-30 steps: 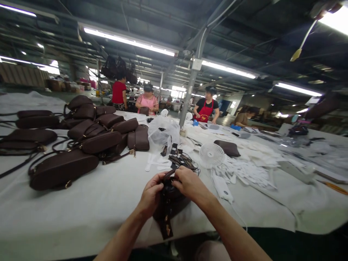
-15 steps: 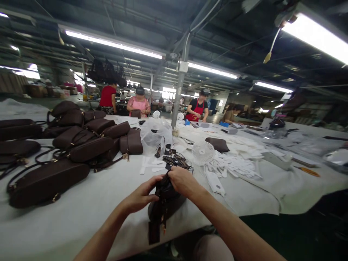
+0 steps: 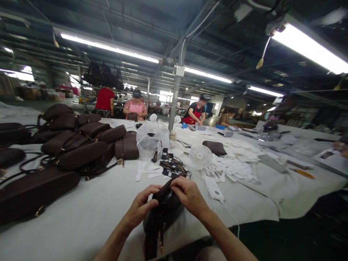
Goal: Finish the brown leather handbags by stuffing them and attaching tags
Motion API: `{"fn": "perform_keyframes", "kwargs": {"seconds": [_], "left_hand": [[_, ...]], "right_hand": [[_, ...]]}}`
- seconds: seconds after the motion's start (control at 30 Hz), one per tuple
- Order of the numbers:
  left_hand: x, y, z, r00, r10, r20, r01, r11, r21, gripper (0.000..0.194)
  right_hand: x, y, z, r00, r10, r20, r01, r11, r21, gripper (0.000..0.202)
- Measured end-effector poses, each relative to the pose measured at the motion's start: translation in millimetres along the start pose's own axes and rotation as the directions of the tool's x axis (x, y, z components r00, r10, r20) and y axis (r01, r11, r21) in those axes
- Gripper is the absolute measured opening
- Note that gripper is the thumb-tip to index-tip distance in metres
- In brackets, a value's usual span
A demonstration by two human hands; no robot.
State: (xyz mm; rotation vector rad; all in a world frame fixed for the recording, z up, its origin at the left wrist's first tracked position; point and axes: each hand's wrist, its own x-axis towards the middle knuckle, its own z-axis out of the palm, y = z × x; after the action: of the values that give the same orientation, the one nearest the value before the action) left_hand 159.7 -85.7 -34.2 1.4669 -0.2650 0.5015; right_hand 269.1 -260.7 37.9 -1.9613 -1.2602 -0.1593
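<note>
A dark brown handbag [image 3: 174, 214] stands at the near edge of the cloth-covered table, in front of me. My left hand [image 3: 143, 204] grips its upper left edge between thumb and fingers. With bent fingers, my right hand [image 3: 187, 192] pinches the bag's top rim on the other side. A black hang tag [image 3: 150, 246] and a tassel with a gold-coloured tip [image 3: 161, 243] hang down the bag's near side. Just beyond the hands lies a heap of black tags [image 3: 172, 165] with cords. The inside of the bag is mostly hidden.
Many brown bags [image 3: 81, 154] are piled at the left. Ahead are a clear plastic bag [image 3: 153, 139], a small white fan [image 3: 201, 156], white strips [image 3: 236, 168] and a flat brown pouch [image 3: 214, 147]. Orange-handled scissors [image 3: 303, 173] lie right. Several co-workers [image 3: 136, 107] are across the table.
My right hand has turned and moved slightly down along the bag's rim, whose top edge now shows more plainly. The left hand keeps its hold. The view has shifted a little.
</note>
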Motion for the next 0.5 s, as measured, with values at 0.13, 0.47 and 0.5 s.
{"fn": "perform_keyframes", "kwargs": {"seconds": [0.13, 0.47, 0.5], "left_hand": [[-5, -11, 15.0, 0.995, 0.042, -0.094, -0.039, 0.999, 0.027, 0.018], [-13, -18, 36.0, 0.983, 0.113, -0.147, -0.11, 0.993, 0.032, 0.014], [-13, -18, 35.8, 0.982, 0.109, -0.152, -0.106, 0.994, 0.028, 0.014]], "right_hand": [[3, 2, 2, 0.977, 0.207, -0.051, -0.199, 0.971, 0.131, 0.009], [-4, -3, 0, 0.933, 0.36, 0.006, -0.346, 0.891, 0.295, 0.01], [-5, -5, 1, 0.942, 0.333, 0.036, -0.326, 0.889, 0.321, 0.011]]}}
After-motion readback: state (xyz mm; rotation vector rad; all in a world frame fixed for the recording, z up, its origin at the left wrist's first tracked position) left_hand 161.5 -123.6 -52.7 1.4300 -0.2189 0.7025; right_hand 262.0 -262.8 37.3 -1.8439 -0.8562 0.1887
